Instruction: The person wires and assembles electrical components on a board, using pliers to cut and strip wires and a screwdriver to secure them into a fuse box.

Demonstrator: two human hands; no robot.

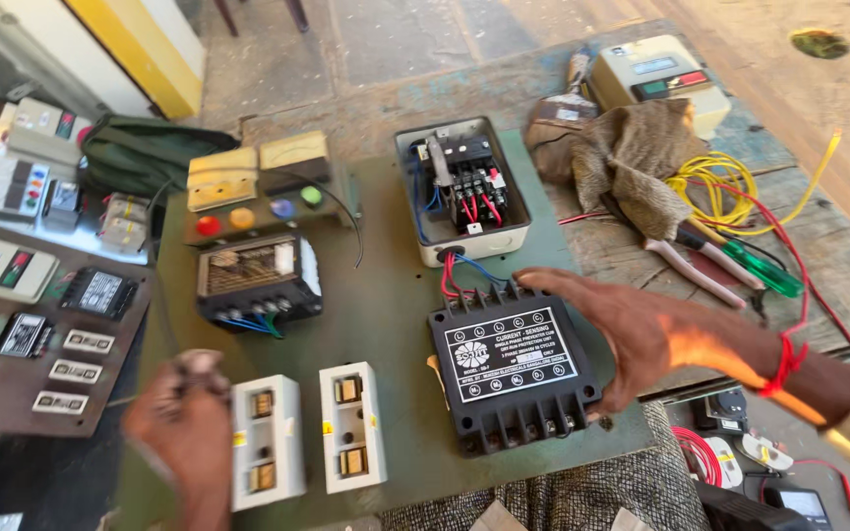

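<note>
While the green panel board (386, 295) takes up the middle of the scene, a black relay unit (512, 366) sits at its near right corner, with red and blue wires running from its far edge into a white starter box (464, 187). The right hand (632, 329) lies flat against the unit's right side, fingers spread open, gripping nothing. The left hand (184, 433), blurred at near left, is curled around something small; what it is I cannot tell. Two white switch blocks (309, 438) stand just right of it.
</note>
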